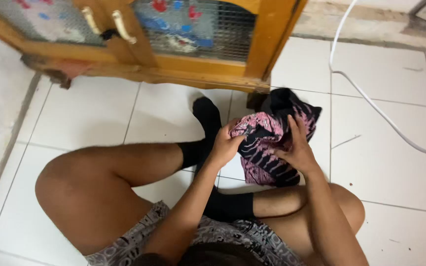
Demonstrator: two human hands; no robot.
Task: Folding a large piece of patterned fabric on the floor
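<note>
Patterned grey shorts (232,241) are seen nearest, cut off by the lower edge, with bare knees spread over the white tiled floor (99,113) and black socks (208,123) on both feet. Above the right shin, a crumpled pink and black patterned cloth (267,143) is held between both hands. The left hand (225,145) is closed in a pinching grip on the cloth's near left edge; the right hand (297,148) is laid over its right side, fingers curled into the folds. Its long axis cannot be told, since it is bunched and partly hidden. Beyond, a wooden mesh-door cabinet (193,64) is cropped at the top, and a white cable (371,98) is trailed across the tiles.
</note>
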